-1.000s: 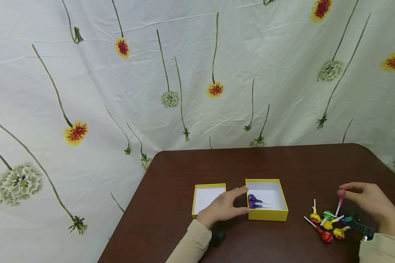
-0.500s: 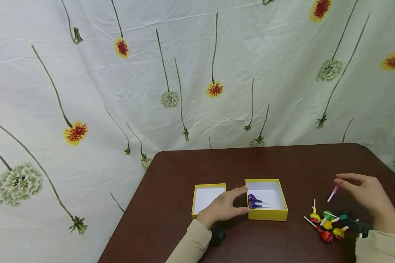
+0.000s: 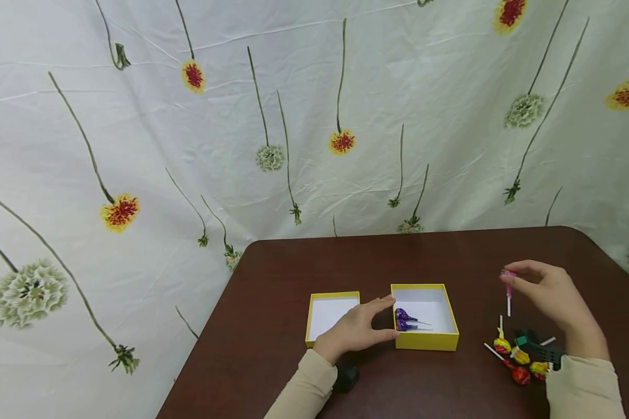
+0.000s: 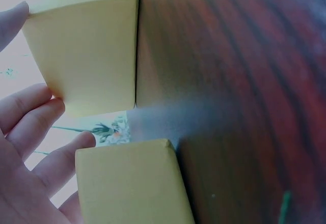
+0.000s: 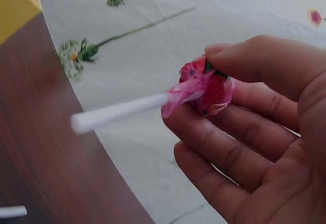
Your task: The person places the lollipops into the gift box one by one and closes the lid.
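My right hand [image 3: 555, 297] holds a pink-wrapped lollipop [image 5: 211, 89] by its candy end between thumb and fingers. Its white stick points down in the head view, above the other lollipops. My left hand [image 3: 353, 331] rests at the left side of an open yellow box [image 3: 427, 342], thumb near the front corner and fingertips at the back corner. The left wrist view shows these fingertips on the box's rim. Two purple lollipops [image 3: 402, 320] lie inside against the left wall. The right wrist strap partly hides the lollipops on the table.
A second shallow yellow box [image 3: 332, 311], white inside, stands left of the first, partly behind my left hand. On the dark brown table [image 3: 451, 384] lie a red lollipop [image 3: 521, 375] and several yellow ones [image 3: 502, 345]. A flowered cloth [image 3: 314, 116] hangs behind.
My right hand has lifted the pink lollipop off the group and carried it left and away from me, its stick swinging to point straight down. The left hand stays at the box.
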Tool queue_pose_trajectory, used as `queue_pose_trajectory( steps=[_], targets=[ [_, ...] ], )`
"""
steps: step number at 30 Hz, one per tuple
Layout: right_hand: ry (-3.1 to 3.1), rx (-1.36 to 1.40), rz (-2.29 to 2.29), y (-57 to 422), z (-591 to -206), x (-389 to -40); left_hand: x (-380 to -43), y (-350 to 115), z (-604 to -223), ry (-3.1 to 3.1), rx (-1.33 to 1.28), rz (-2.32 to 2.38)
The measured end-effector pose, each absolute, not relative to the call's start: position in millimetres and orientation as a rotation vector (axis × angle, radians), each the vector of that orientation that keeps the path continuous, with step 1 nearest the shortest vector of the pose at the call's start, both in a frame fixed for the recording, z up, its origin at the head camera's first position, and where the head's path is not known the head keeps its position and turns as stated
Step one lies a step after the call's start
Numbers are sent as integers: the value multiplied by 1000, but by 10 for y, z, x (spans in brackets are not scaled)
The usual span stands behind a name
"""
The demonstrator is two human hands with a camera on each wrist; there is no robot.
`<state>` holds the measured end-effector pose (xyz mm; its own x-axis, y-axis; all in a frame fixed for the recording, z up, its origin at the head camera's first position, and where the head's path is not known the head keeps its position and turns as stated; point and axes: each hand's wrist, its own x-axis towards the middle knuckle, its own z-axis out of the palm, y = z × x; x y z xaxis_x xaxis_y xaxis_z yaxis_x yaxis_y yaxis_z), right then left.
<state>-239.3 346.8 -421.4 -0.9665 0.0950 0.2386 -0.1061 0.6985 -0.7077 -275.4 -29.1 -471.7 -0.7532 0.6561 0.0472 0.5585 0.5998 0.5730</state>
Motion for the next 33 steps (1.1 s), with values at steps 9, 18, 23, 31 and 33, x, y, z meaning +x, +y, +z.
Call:
queue_pose_trajectory(
  steps=[9, 18, 23, 31, 33],
  targets=[
    [-2534, 76, 1265, 3214, -4170, -2484, -2761, -294, -4700, 2662, 1024, 856],
    [-2577, 146, 1298, 2965, -4115, -2532, -2776, -305, -4710, 2662, 1029, 862],
    [-2558, 208, 1359, 2856, -4096, -2545, -2776, -305, -4717, 2659, 1016, 862],
    [-2502, 325, 1454, 2709, -4114, -2574, -2775, -296, -4725, 2654, 1017, 866],
    [-2495, 329, 1464, 2677, -4130, -2580, -2770, -296, -4730, 2651, 1007, 865]
  ],
)
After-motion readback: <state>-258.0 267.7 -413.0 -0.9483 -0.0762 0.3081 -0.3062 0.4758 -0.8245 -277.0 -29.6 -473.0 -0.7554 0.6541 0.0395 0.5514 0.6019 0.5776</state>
